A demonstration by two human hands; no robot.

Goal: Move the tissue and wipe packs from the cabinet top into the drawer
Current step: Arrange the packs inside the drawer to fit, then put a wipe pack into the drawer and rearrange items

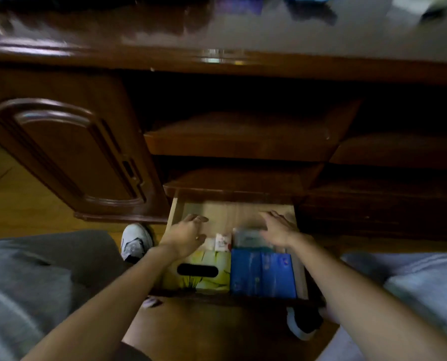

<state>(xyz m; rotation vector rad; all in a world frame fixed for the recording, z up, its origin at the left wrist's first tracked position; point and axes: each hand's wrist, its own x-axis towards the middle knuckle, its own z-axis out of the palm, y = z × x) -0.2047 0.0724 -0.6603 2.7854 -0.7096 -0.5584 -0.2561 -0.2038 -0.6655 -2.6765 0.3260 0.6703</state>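
Dark, glossy wooden cabinet [61, 142] on a wood floor [14, 204], seen from above by a crouching person in grey trousers.

Cabinet top [269, 29]: reflective; blurred blue and pale items lie along its far edge, too smeared to identify.

Cabinet door [68, 152]: carved arched panel, at the left. Two open shelves [238, 136] to its right, one above the other.

Drawer [174, 207]: pale wood, pulled out below the lower shelf. Contents:
- yellow-green tissue box [214, 280] with a dark oval slot, near-left corner;
- blue pack [262, 274], just beside the box on its right, near-right corner;
- small white pack with red print [221, 242], behind the tissue box, about mid-drawer;
- teal-grey pack [251, 237], blurred, behind the blue pack.
The far part of the drawer floor shows bare wood.

Left hand [187, 231]: palm down over the drawer's left side, fingers [199, 218] spread and grasping nothing; whether it touches the small white pack cannot be told.

Right hand [278, 229]: motion-blurred, palm down over the right side beside the teal-grey pack, fingers loosely extended, nothing visibly gripped.

White shoe [136, 239] on the floor left of the drawer; a dark shoe with a white toe [303, 324] near the drawer's front right corner.
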